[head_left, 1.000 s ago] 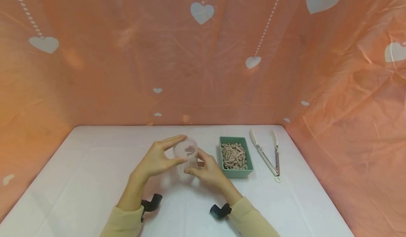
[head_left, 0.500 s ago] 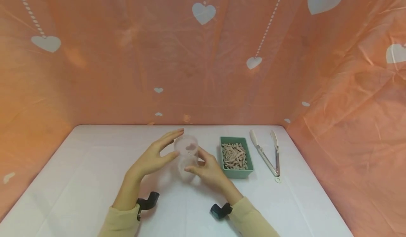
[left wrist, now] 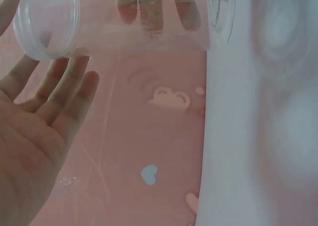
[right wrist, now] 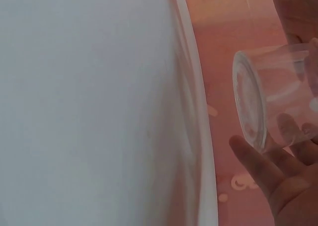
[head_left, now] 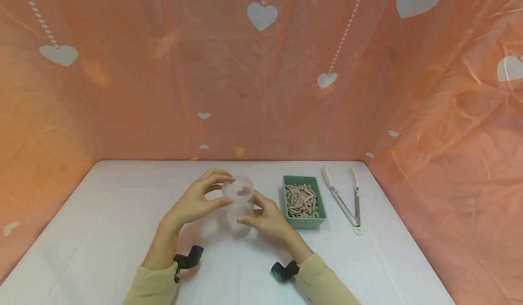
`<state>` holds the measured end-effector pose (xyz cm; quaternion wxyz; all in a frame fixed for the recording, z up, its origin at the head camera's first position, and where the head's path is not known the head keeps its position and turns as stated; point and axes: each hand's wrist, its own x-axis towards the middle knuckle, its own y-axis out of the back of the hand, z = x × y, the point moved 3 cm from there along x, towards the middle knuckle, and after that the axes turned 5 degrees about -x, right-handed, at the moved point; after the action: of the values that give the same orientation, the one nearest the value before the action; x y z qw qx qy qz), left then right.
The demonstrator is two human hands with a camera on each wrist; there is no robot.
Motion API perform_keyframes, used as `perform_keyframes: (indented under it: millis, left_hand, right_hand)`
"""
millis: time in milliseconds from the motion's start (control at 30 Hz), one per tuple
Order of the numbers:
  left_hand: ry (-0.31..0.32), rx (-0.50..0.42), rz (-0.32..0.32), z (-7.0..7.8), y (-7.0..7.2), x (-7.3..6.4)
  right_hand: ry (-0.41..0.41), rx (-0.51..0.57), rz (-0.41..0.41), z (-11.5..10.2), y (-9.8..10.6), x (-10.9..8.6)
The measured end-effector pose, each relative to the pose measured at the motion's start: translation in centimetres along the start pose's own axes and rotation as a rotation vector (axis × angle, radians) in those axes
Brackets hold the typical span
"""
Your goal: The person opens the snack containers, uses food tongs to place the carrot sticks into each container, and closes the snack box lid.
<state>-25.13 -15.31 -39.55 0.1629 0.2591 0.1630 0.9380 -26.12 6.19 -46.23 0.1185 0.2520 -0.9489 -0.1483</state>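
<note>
A clear plastic jar (head_left: pixel 240 209) stands upright, slightly tilted, between both hands over the white table. My left hand (head_left: pixel 195 206) has its thumb and curled fingers at the jar's rim on the left side. In the left wrist view, the thumb and fingers of this hand (left wrist: pixel 39 121) lie on both sides of the jar's ridged top end (left wrist: pixel 47 20). My right hand (head_left: pixel 267 218) grips the jar's body from the right, thumb in front. The jar's round base (right wrist: pixel 251 102) shows in the right wrist view. Fingers behind the jar are partly seen through it.
A green rectangular container (head_left: pixel 305 223) filled with small greyish-brown strips stands right of the hands. Beside it lie spread metal tongs (head_left: pixel 344 207) with pale tips. An orange curtain (head_left: pixel 229 91) with heart prints rises behind the table (head_left: pixel 102 232).
My left hand lifted off the rim with its fingers straighter half a second ago, and its fingers are now curled back at the rim. My right hand keeps holding the jar, nearly still.
</note>
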Motion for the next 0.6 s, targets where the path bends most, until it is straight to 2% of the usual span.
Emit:
perform_keyframes:
  millis: [100, 200, 300, 467, 600]
  left_hand:
    - [0.015, 0.005, 0.043, -0.2, -0.3, 0.2]
    - [0.043, -0.005, 0.048, -0.3, -0.5, 0.2]
    - [0.046, -0.026, 0.007, -0.2, -0.5, 0.1]
    - [-0.020, -0.074, -0.082, 0.1, 0.1, -0.2]
    - [-0.038, -0.079, -0.119, -0.1, 0.5, -0.4]
  right_hand:
    - [-0.006, -0.005, 0.001, 0.0, -0.1, 0.0]
    - [0.006, -0.012, 0.005, 0.0, -0.1, 0.0]
    - [0.026, -0.032, 0.013, 0.0, 0.0, 0.1]
    - [0.031, -0.073, 0.023, 0.0, 0.2, 0.0]
    - [0.030, -0.084, 0.018, 0.0, 0.3, 0.0]
